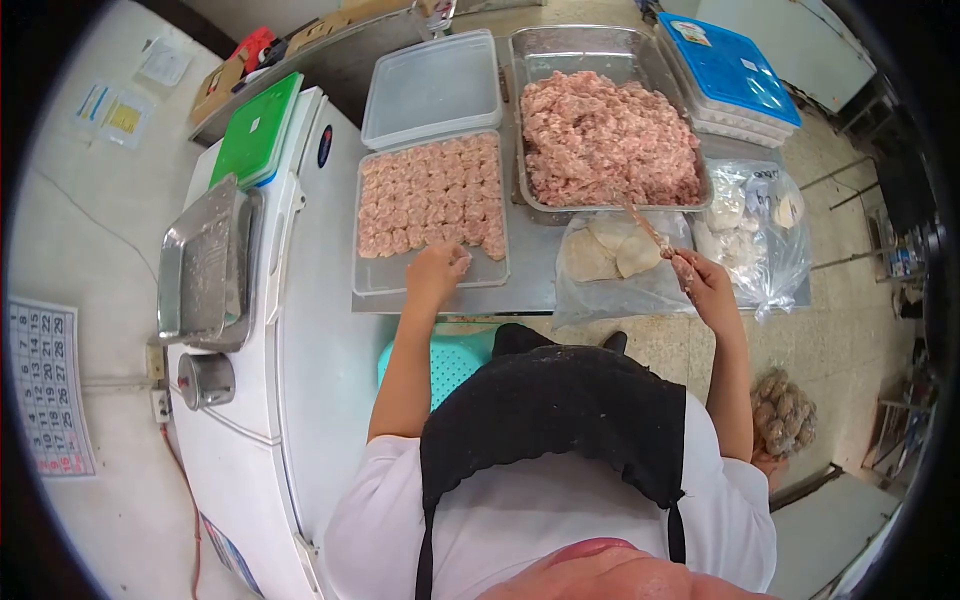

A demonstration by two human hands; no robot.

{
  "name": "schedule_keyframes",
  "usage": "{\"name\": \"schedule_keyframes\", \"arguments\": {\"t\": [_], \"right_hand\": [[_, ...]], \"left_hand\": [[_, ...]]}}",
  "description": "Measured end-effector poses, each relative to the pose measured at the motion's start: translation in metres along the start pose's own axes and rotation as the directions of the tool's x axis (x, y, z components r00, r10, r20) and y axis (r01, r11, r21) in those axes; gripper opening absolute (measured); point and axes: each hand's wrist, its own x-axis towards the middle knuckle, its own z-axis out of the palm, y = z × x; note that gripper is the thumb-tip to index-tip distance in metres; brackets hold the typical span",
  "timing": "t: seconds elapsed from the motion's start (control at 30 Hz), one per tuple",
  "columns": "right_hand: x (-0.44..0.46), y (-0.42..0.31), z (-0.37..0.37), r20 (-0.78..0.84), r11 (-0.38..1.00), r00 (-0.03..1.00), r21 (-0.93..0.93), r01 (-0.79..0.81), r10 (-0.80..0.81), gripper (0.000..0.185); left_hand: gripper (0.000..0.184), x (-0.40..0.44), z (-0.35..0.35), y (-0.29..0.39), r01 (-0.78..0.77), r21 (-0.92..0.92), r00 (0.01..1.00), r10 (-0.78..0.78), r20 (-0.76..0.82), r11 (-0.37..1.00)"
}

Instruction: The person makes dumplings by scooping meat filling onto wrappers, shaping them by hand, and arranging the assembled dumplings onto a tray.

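Note:
My left hand [438, 272] is over the near side of a clear plastic tray [385, 278], its fingers curled together at the front row of open-topped meat dumplings [432, 195]. What those fingers hold, if anything, is hidden. In my right hand [708, 290] is a thin flat stick [648, 230] smeared with meat, its tip pointing toward the big metal pan. Ground meat [610, 135] is heaped in that metal pan [575, 42]. Below the stick, round pale dumpling wrappers [592, 252] lie on a plastic bag [590, 295].
An empty lidded-style clear container [432, 90] sits behind the tray. Blue-lidded containers [735, 70] are stacked at the back right. A plastic bag of white dough-like pieces [735, 235] lies at right. A white freezer [320, 250] and a teal stool [455, 365] are at left.

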Motion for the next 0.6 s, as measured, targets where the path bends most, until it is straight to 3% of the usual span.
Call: {"name": "schedule_keyframes", "arguments": {"t": [0.1,0.2,0.3,0.4,0.43,0.5,0.6], "right_hand": [[-0.003,-0.001,-0.012,-0.052,0.999,0.998,0.01,0.038,-0.037,0.033],[-0.003,0.009,-0.026,-0.089,0.999,0.995,0.016,0.046,-0.044,0.032],[-0.006,0.007,-0.043,-0.122,0.999,0.992,-0.031,0.029,-0.033,0.036],[-0.003,0.021,-0.061,-0.104,0.994,0.99,-0.067,0.087,-0.093,0.037],[-0.002,0.023,-0.068,-0.1,0.993,0.99,-0.08,0.087,-0.095,0.034],[-0.002,0.025,-0.082,-0.091,0.99,0.993,-0.12,0.071,-0.082,0.034],[0.003,0.022,-0.105,-0.067,0.961,0.994,-0.268,0.065,-0.086,0.029]], "left_hand": [[0.015,0.01,-0.034,0.047,-0.269,-0.275,0.947,0.201,-0.251,0.923],[0.017,0.024,-0.061,0.109,-0.319,-0.471,0.916,0.139,-0.377,0.822],[0.013,0.043,-0.067,0.169,-0.54,-0.351,0.747,0.244,-0.619,0.765],[0.015,0.089,-0.028,0.202,-0.718,-0.198,0.631,0.505,-0.589,0.667],[0.017,0.094,-0.01,0.203,-0.707,-0.146,0.649,0.553,-0.523,0.692],[0.021,0.103,0.017,0.211,-0.685,-0.035,0.682,0.624,-0.382,0.728],[0.023,0.09,0.033,0.219,-0.681,-0.02,0.674,0.615,-0.41,0.732]]}}
